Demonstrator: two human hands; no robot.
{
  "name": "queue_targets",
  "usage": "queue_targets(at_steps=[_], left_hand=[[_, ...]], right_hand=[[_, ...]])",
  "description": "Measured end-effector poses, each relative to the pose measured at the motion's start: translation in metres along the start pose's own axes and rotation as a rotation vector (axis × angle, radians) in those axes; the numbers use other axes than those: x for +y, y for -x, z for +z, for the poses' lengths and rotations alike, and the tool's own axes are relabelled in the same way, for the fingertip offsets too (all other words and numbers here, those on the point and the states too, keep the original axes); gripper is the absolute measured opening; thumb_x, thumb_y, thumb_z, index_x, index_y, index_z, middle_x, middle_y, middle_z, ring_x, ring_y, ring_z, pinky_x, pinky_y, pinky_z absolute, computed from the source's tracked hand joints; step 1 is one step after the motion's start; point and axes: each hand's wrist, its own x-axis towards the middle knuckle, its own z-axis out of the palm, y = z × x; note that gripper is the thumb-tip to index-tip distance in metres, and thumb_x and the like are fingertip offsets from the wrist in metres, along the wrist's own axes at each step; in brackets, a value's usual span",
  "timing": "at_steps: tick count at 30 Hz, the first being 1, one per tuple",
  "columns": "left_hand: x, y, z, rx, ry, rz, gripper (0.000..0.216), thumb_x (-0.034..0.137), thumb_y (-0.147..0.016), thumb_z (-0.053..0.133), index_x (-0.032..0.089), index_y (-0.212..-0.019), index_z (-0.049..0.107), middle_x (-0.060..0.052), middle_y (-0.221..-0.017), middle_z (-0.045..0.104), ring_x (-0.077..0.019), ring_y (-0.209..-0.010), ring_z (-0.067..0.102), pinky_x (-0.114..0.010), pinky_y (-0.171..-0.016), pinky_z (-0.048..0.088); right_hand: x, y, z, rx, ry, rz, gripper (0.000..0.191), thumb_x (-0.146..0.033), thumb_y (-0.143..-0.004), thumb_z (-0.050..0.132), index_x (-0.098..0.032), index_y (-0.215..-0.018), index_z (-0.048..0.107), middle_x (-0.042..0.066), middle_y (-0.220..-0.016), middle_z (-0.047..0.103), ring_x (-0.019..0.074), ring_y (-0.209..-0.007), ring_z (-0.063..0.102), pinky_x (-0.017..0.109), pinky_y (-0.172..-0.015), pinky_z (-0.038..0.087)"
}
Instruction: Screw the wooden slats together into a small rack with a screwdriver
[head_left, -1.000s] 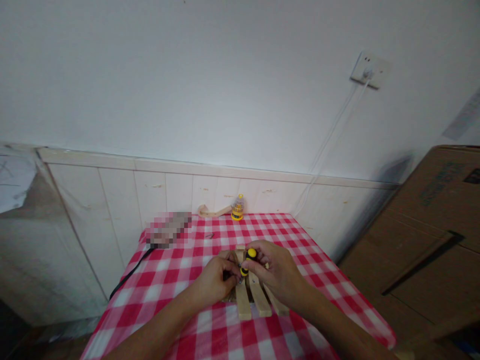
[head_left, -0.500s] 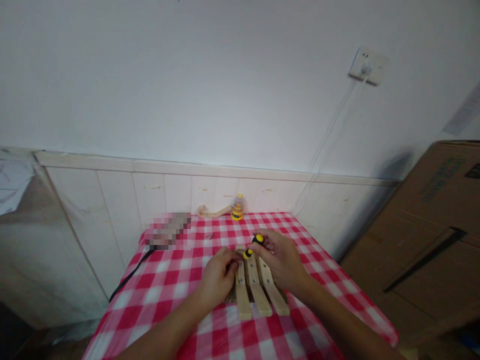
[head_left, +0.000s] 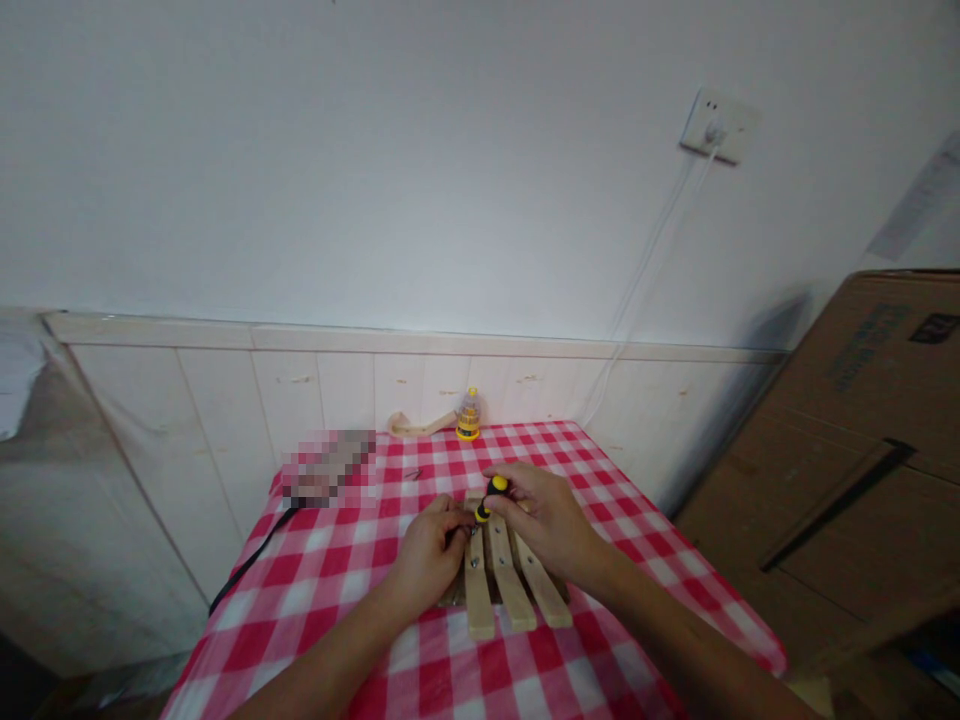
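A tilted black-and-yellow screwdriver stands over three bent wooden strips.

Bare left grip and bare right grip, with bare, smooth-outlined forearms tapering toward slimmer wrists

The right edge cuts the cardboard box (lettering blurred).

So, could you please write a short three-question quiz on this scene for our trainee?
1. Which hand grips the black-and-yellow screwdriver?
2. True or false: the yellow-topped container stands near the far edge of the checked tablecloth.
3. How many wooden strips extend toward the person from beneath the hands?
a) two
b) three
c) four

Key:
1. The right hand.
2. True.
3. b
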Motion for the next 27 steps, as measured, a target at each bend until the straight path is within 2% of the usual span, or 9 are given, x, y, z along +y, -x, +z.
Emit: queue_targets(at_steps=[7,14,19,27], left_hand=[[-0.001,0.001,0.0,-0.013,0.012,0.008,0.028,0.009,-0.085,0.05,0.019,-0.081,0.076,-0.006,-0.089,0.064,-0.021,-0.089,0.063,-0.032,-0.08,0.048],[-0.001,-0.001,0.0,-0.019,-0.023,0.01,0.028,0.008,-0.084,0.049,0.019,-0.081,0.075,-0.005,-0.085,0.064,-0.0212,-0.088,0.062,-0.033,-0.079,0.047],[-0.001,0.0,0.001,-0.01,-0.021,0.012,0.027,0.01,-0.086,0.049,0.019,-0.084,0.074,-0.005,-0.087,0.065,-0.0207,-0.088,0.063,-0.032,-0.08,0.048],[-0.002,-0.001,0.001,-0.004,-0.03,0.003,0.025,0.007,-0.084,0.05,0.019,-0.082,0.071,-0.005,-0.087,0.064,-0.021,-0.088,0.063,-0.033,-0.08,0.047]], right_hand=[[-0.01,-0.001,-0.005,-0.121,0.015,-0.123,0.027,-0.012,-0.092,0.062,-0.022,-0.114,0.073,0.008,-0.109,0.076,0.0226,-0.101,0.07,0.034,-0.089,0.053],[0.003,-0.002,0.002,-0.028,0.113,-0.05,0.017,-0.014,-0.091,0.068,-0.021,-0.106,0.07,0.003,-0.092,0.073,0.0186,-0.083,0.067,0.028,-0.072,0.049],[0.004,-0.002,0.001,-0.022,0.146,0.009,0.008,-0.015,-0.089,0.07,-0.021,-0.093,0.065,-0.001,-0.078,0.067,0.0156,-0.07,0.062,0.025,-0.062,0.042],[0.0,-0.005,0.002,-0.027,0.082,0.048,0.018,-0.024,-0.087,0.074,-0.021,-0.081,0.058,-0.004,-0.07,0.061,0.0136,-0.063,0.056,0.023,-0.056,0.037]])
